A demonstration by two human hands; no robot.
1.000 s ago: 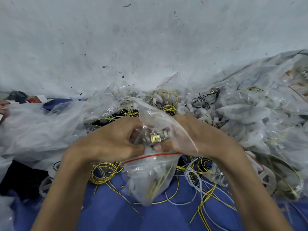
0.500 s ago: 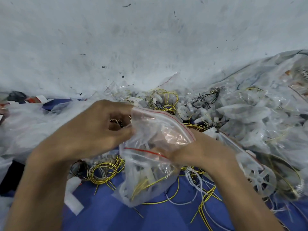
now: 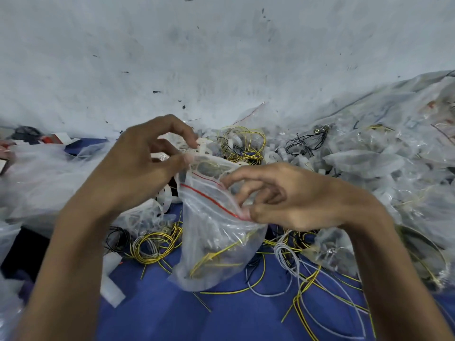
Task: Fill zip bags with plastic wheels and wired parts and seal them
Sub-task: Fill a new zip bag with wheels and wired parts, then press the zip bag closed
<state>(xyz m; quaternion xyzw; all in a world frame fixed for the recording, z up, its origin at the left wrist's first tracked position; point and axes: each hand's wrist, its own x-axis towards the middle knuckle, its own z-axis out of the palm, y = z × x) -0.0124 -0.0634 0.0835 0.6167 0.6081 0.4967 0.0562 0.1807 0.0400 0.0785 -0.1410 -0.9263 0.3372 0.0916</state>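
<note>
Zip bag (image 3: pixel 216 242), yellow wires (image 3: pixel 214 257) inside, hangs between both grips | left grip (image 3: pixel 142 168) pinches its upper corner | right grip (image 3: pixel 295 198) pinches red zip strip (image 3: pixel 209 196) end

We observe a pale grey-white wall (image 3: pixel 221 57), scuffed and flecked with dark marks, rising directly behind a blue work surface (image 3: pixel 160 316) under flat, even light.
</note>
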